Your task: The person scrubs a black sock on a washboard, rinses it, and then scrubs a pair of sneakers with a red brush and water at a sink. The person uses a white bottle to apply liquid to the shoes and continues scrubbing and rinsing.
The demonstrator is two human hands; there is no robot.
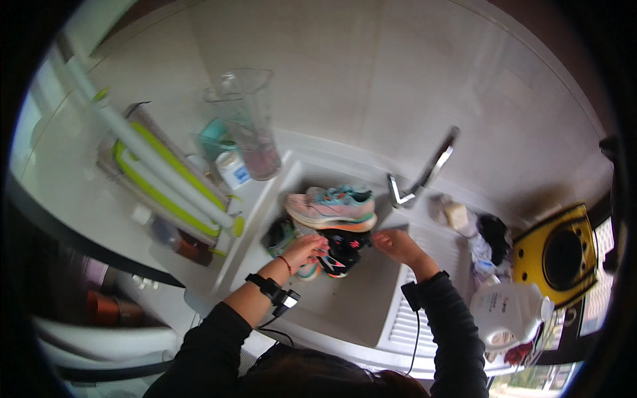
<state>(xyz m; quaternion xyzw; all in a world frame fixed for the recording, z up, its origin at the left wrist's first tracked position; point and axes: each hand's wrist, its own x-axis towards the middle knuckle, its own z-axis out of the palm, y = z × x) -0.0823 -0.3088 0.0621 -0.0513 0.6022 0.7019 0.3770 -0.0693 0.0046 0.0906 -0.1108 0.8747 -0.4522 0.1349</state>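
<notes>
A pink and teal running shoe [331, 206] lies on its side atop other shoes in the grey utility sink [343, 303]. Below it a black sneaker [343, 244] with white and orange-red marks is partly covered. A greenish dark shoe [279, 236] sits to the left. Part of another teal and orange shoe [309, 271] shows under my left hand. My left hand [302, 252] hovers over the pile, fingers bent and apart, with nothing seen in it. Near the sink's right rim, my right hand [396, 245] is beside the black sneaker; its fingers are curled and blurred.
A faucet [423, 171] rises behind the sink, with a ribbed washboard [415, 318] at right. Soap [456, 215], a white jug [507, 313] and a yellow panel [557, 256] stand beyond. Left are a clear pitcher [256, 129], a carton [233, 169] and flat mops [169, 174].
</notes>
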